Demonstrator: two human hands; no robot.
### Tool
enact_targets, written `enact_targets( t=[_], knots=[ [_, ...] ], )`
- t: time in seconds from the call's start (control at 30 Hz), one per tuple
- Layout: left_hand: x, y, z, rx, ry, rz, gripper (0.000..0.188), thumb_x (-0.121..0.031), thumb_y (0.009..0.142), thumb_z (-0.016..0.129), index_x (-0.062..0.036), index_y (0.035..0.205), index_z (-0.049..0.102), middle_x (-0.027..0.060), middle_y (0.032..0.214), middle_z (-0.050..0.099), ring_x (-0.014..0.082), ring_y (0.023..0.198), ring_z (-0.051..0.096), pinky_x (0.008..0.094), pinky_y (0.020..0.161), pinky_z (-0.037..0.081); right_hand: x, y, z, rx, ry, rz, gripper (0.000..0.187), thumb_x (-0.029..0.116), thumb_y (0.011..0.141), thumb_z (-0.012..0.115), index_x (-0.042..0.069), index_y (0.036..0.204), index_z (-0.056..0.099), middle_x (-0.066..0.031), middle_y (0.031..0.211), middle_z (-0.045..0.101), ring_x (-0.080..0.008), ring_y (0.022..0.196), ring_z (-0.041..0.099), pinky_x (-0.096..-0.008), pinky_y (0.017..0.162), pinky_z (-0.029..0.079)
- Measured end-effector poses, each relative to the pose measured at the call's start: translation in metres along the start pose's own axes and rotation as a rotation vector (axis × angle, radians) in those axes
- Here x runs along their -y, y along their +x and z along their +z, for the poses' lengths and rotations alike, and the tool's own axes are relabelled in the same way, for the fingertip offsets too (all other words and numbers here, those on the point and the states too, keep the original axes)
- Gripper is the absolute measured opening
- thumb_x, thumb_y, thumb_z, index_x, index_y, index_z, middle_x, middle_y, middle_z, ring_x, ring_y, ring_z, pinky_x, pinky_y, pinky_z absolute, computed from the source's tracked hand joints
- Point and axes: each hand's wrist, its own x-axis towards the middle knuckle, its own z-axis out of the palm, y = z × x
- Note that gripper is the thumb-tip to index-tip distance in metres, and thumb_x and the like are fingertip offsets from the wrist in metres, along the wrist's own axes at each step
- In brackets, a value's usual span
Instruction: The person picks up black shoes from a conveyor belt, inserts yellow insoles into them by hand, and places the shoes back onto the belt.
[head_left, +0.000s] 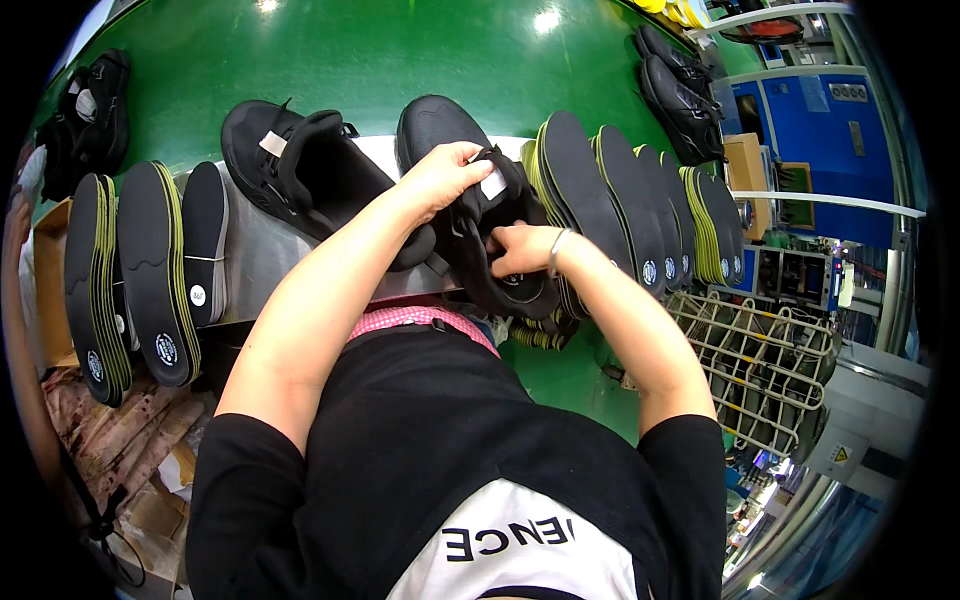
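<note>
A black lace-up shoe (437, 122) lies in front of me, its toe pointing away and its opening toward me. My left hand (444, 182) is closed on the tongue and lace area, beside a white label. Reaching into the opening, my right hand (524, 249) has its fingers bent against the inside near the heel. Its fingertips are partly hidden, so whatever they may pinch cannot be made out. Left of this shoe sits a second black shoe (262, 165) with a pale tag on its tongue, partly covered by my left forearm.
Stacks of black insoles with yellow-green edges (578, 175) stand close on the right; more insole stacks (150, 260) stand on the left. Other black shoes (682, 100) rest on the green surface (420, 45). A wire rack (750, 365) and blue machine (830, 140) are at the right.
</note>
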Motion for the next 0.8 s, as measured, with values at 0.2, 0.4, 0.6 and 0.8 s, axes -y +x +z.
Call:
enact_targets(
  t=[0.2, 0.4, 0.6, 0.8],
  knots=[
    [-0.001, -0.002, 0.001, -0.005, -0.006, -0.018, 0.021, -0.011, 0.08, 0.054, 0.0014, 0.098, 0.054, 0.0037, 0.084, 0.059, 0.0101, 0.075, 0.055, 0.0234, 0.071, 0.044, 0.031, 0.001, 0.033, -0.232, -0.388, 0.287, 0.034, 0.004, 0.07, 0.054, 0.003, 0.103, 0.047, -0.0236, 0.107, 0.044, -0.0345, 0.097, 0.052, -0.0331, 0.069, 0.049],
    [0.001, 0.001, -0.001, -0.051, -0.008, -0.071, 0.016, -0.011, 0.078, 0.055, -0.0002, 0.089, 0.057, 0.0016, 0.078, 0.059, 0.009, 0.071, 0.053, 0.0233, 0.068, 0.042, 0.02, 0.012, 0.052, -0.437, -0.48, 0.286, 0.014, 0.01, 0.075, 0.048, 0.008, 0.077, 0.062, -0.0101, 0.073, 0.063, -0.0226, 0.07, 0.063, -0.0331, 0.062, 0.05],
    [0.013, 0.014, 0.0, -0.116, 0.114, -0.084, 0.009, -0.011, 0.077, 0.058, -0.0038, 0.081, 0.057, -0.0009, 0.075, 0.058, 0.0086, 0.067, 0.052, 0.023, 0.064, 0.043, 0.004, 0.017, 0.036, -0.656, -0.084, -0.036, 0.02, 0.013, 0.072, 0.052, 0.003, 0.088, 0.059, -0.0219, 0.083, 0.059, -0.0362, 0.075, 0.057, -0.039, 0.069, 0.047],
    [0.012, 0.006, 0.006, -0.172, 0.267, 0.05, 0.019, -0.015, 0.075, 0.054, 0.0018, 0.084, 0.059, 0.0039, 0.073, 0.058, 0.0102, 0.067, 0.05, 0.0249, 0.064, 0.041, -0.009, 0.098, 0.004, -0.442, 0.076, 0.202, 0.034, 0.019, 0.074, 0.052, 0.001, 0.103, 0.054, -0.0231, 0.098, 0.055, -0.0365, 0.092, 0.052, -0.0388, 0.079, 0.043]
  ],
)
